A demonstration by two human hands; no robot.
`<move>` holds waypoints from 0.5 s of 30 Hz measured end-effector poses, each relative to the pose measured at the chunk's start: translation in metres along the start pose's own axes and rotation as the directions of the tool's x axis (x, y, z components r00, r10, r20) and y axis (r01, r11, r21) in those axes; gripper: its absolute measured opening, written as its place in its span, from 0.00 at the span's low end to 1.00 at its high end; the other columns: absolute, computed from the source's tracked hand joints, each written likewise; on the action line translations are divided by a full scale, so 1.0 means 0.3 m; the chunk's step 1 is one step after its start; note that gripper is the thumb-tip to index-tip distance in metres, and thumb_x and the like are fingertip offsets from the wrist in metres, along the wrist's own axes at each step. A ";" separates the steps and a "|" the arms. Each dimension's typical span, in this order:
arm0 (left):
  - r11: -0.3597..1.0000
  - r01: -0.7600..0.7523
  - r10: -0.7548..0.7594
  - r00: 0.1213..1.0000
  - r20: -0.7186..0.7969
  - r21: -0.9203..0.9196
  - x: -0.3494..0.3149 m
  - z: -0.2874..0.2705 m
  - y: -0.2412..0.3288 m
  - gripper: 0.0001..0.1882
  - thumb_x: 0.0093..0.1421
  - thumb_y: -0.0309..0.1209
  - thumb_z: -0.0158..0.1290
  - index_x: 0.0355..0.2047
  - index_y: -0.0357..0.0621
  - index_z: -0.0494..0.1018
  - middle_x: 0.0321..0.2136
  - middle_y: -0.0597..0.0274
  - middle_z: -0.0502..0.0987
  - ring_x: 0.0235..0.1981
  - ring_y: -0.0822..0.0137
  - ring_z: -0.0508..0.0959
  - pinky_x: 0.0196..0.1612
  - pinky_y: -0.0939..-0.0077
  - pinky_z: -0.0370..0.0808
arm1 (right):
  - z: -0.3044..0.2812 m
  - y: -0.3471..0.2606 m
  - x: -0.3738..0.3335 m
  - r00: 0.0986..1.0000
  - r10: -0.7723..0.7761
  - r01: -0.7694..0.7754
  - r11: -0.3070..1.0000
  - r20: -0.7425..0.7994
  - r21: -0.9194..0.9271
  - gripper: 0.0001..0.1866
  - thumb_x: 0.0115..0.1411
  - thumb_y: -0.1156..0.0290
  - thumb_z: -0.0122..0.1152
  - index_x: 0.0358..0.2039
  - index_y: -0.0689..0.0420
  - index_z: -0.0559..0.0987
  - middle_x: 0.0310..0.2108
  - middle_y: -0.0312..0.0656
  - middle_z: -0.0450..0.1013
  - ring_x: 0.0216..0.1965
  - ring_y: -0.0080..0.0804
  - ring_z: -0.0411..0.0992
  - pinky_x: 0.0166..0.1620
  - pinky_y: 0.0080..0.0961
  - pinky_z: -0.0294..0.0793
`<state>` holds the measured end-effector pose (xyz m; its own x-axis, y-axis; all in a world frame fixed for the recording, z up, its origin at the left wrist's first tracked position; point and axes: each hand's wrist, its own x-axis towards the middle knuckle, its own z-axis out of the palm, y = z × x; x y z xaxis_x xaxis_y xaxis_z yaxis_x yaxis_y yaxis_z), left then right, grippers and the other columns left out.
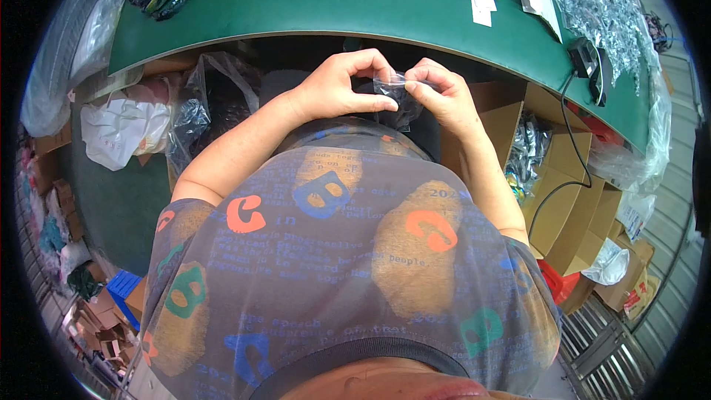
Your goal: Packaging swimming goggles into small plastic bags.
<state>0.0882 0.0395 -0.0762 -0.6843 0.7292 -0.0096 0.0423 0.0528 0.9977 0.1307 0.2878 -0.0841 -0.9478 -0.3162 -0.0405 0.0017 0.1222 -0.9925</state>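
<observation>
Two bare hands, one small clear bag [388, 87] between them, held just short of the green table's [296, 7] near edge and beyond the shirt [348, 244]. Right hand [450, 102]: thumb and forefinger closed in a pinch on the bag's upper edge, on its right side. Left hand [331, 89]: thumb and forefinger bent into a loose C, tips apart, both at the bag's left side; whether fingers behind also grip the film, cannot tell. Key relation, as judged: the bag lies to the right of the left hand and to the left of the right, touching both, so neither is nearer. Pinched edge runs roughly side to side between the fingertips; bag body hangs from it toward the shirt, seemingly the longer way, though lower end blurs into the dark behind. Off right, well apart from the bag, an open cardboard box [499, 113] with shiny packets [527, 148] inside
</observation>
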 end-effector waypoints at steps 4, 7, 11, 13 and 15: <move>0.995 -0.080 0.074 0.992 -0.105 -0.059 0.010 0.037 -0.052 0.32 0.56 0.27 0.69 0.57 0.43 0.65 0.40 0.60 0.80 0.45 0.69 0.80 0.54 0.72 0.75 | -0.003 -0.012 -0.006 0.997 0.069 -0.070 0.997 0.028 0.027 0.07 0.63 0.69 0.67 0.35 0.60 0.82 0.33 0.31 0.71 0.36 0.19 0.68 0.40 0.19 0.65; 0.992 -0.053 0.043 0.994 -0.096 -0.112 0.005 0.030 -0.038 0.34 0.56 0.25 0.68 0.60 0.44 0.63 0.40 0.58 0.80 0.45 0.69 0.80 0.54 0.72 0.75 | -0.007 -0.054 0.001 0.997 0.073 -0.070 0.995 0.039 -0.075 0.07 0.62 0.70 0.67 0.35 0.60 0.82 0.33 0.32 0.71 0.36 0.20 0.68 0.39 0.19 0.65; 0.992 -0.041 0.030 0.995 -0.090 -0.118 0.011 0.031 -0.033 0.36 0.56 0.24 0.67 0.62 0.45 0.61 0.40 0.58 0.80 0.44 0.69 0.80 0.54 0.71 0.75 | -0.007 -0.082 0.019 0.999 -0.019 0.028 0.959 0.037 -0.283 0.07 0.60 0.72 0.68 0.36 0.61 0.83 0.32 0.33 0.71 0.35 0.21 0.69 0.38 0.20 0.67; 0.992 -0.038 0.026 0.995 -0.100 -0.117 0.011 0.037 -0.034 0.37 0.56 0.24 0.68 0.62 0.45 0.60 0.40 0.58 0.80 0.44 0.69 0.80 0.54 0.71 0.75 | -0.003 -0.085 0.024 0.999 -0.046 0.052 0.952 0.029 -0.302 0.07 0.59 0.72 0.68 0.36 0.61 0.83 0.31 0.34 0.71 0.34 0.23 0.70 0.38 0.21 0.67; 0.992 -0.060 0.047 0.993 -0.112 -0.113 0.014 0.040 -0.043 0.38 0.55 0.24 0.68 0.62 0.45 0.60 0.40 0.58 0.79 0.44 0.69 0.80 0.54 0.71 0.76 | -0.001 -0.088 0.027 0.997 -0.072 0.076 0.944 0.023 -0.322 0.07 0.58 0.73 0.68 0.35 0.61 0.83 0.31 0.35 0.72 0.34 0.24 0.70 0.38 0.22 0.68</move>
<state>0.0936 0.0501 -0.0900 -0.7587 0.6499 0.0447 0.0002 -0.0684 0.9977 0.1227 0.2822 -0.0582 -0.9378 -0.3459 0.0283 -0.1726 0.3940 -0.9028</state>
